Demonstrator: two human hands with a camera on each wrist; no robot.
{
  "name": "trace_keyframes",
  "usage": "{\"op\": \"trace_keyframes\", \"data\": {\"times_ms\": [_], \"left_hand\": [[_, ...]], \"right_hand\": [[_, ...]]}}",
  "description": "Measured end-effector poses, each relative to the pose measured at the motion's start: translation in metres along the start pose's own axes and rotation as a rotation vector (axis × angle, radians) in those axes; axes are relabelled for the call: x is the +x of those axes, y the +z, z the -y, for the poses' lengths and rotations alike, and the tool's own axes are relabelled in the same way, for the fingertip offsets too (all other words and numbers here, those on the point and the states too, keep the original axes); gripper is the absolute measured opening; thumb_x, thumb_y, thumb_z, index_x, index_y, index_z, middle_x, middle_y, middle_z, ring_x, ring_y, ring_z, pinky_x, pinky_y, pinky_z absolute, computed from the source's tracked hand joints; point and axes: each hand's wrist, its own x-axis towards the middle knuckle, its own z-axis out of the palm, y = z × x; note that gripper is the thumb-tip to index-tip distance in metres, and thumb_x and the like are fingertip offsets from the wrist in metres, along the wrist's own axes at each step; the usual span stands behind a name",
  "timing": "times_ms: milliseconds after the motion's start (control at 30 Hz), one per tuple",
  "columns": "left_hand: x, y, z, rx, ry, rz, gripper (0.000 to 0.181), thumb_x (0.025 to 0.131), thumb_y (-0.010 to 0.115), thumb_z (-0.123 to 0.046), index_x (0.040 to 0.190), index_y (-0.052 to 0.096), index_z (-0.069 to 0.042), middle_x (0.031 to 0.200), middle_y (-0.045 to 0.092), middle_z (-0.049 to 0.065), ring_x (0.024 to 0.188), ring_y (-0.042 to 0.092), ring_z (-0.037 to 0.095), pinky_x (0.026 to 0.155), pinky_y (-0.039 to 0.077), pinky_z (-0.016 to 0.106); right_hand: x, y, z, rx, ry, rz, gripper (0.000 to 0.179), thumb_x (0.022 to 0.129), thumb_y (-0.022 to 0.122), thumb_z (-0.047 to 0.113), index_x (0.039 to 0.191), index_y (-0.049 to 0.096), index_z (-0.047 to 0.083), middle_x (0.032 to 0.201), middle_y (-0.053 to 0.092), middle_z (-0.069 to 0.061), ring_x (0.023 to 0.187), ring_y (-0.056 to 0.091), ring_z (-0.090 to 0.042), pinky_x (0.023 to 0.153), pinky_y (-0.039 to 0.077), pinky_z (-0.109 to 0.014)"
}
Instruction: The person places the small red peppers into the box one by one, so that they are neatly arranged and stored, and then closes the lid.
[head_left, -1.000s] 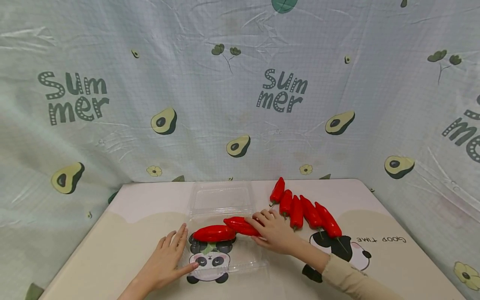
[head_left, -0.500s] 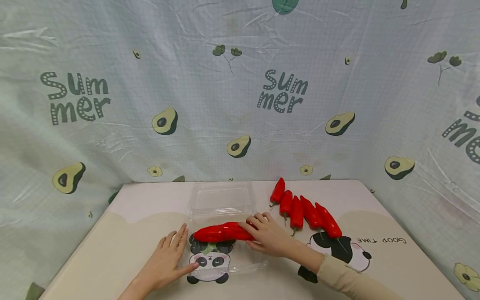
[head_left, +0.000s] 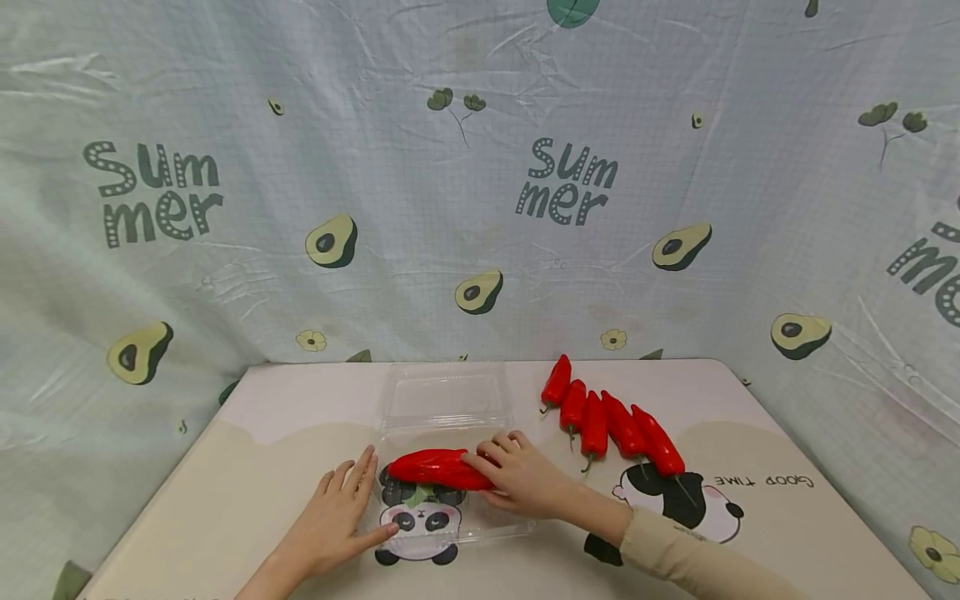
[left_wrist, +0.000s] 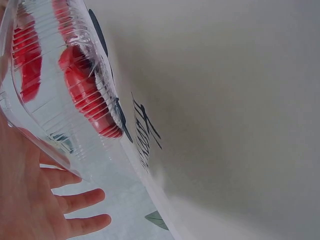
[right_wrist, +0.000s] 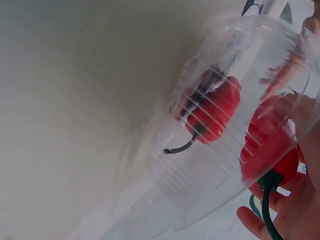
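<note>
My right hand (head_left: pixel 525 479) grips a red chili pepper (head_left: pixel 442 468) by its stem end, low over the base of a clear plastic box (head_left: pixel 491 531). In the right wrist view the green stem (right_wrist: pixel 267 200) of the held pepper hangs out past the box rim. Another red pepper (right_wrist: pixel 217 110) lies inside against the ribbed wall; the held one mostly hides it in the head view. My left hand (head_left: pixel 330 517) rests along the left side of the box, fingers straight and spread, thumb at the front corner.
The box's clear lid (head_left: pixel 446 396) is folded back flat behind the base. Several more red peppers (head_left: pixel 594 425) lie in a slanting row on the table at the right. A patterned cloth (head_left: pixel 480 183) hangs behind the table.
My right hand has moved the pepper left and toward me, from beyond the other pepper's right end to over it. The left hand stays in place.
</note>
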Motion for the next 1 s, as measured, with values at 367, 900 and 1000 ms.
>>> {"op": "trace_keyframes", "data": {"times_ms": [367,900,1000], "left_hand": [[0.001,-0.001,-0.002,0.006,0.011,0.0,0.089,0.074,0.053,-0.062,0.132,0.038,0.004,0.141,0.033,0.019,0.117,0.041,0.04,0.095,0.033,0.056],[0.0,0.001,-0.001,-0.002,-0.012,0.001,0.089,0.074,0.054,-0.061,0.132,0.038,0.003,0.142,0.032,0.018,0.119,0.04,0.04,0.096,0.032,0.057],[0.0,0.001,0.0,0.002,-0.008,-0.004,0.088,0.074,0.055,-0.06,0.132,0.038,0.004,0.142,0.032,0.018,0.119,0.04,0.039,0.096,0.032,0.056]], "right_hand": [[0.006,0.006,0.011,-0.02,-0.019,0.037,0.05,0.083,0.054,0.045,0.127,0.045,0.023,0.115,0.054,0.002,0.105,0.045,-0.014,0.092,0.038,-0.035],[0.02,0.013,0.021,-0.04,-0.041,0.015,0.048,0.084,0.052,0.046,0.126,0.046,0.024,0.115,0.054,0.004,0.105,0.046,-0.014,0.088,0.04,-0.032],[0.022,0.013,0.022,-0.05,-0.051,0.013,0.048,0.084,0.052,0.046,0.126,0.046,0.024,0.116,0.055,0.004,0.106,0.046,-0.014,0.088,0.04,-0.032]]}}
